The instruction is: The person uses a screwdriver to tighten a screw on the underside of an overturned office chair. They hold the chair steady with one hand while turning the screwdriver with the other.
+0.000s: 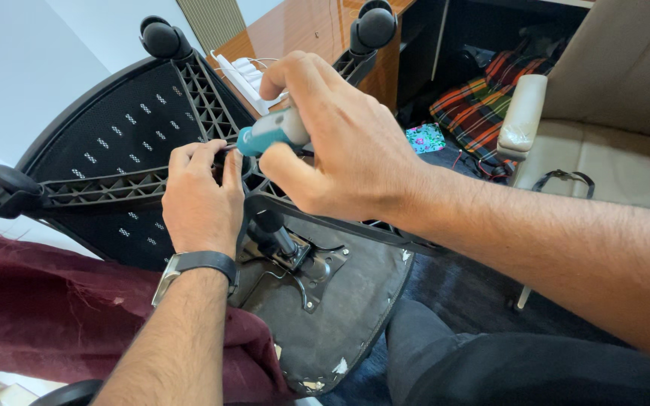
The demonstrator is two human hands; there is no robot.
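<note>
1. The right hand was wrapped around a tool handle of smooth teal and white plastic, its fingers curled tight on the barrel, which lay nearly level over the hub of an overturned office chair.
2. The left hand rested on the hub just beside the teal end, fingertips pinched close together at the tool's tip; what they pinched was too small to tell. A dark, metal-edged wristband circled that wrist.
3. The chair base was black moulded plastic, its spokes ribbed with a triangular lattice and ending in rounded black casters.
4. Beneath the hub, the gas cylinder met a dull metal mounting plate on the seat underside, whose dark covering was frayed white at its edge.
5. A dark red cloth with a rough hem lay at the left.
6. A glossy wooden tabletop and a folded plaid fabric lay beyond.
</note>
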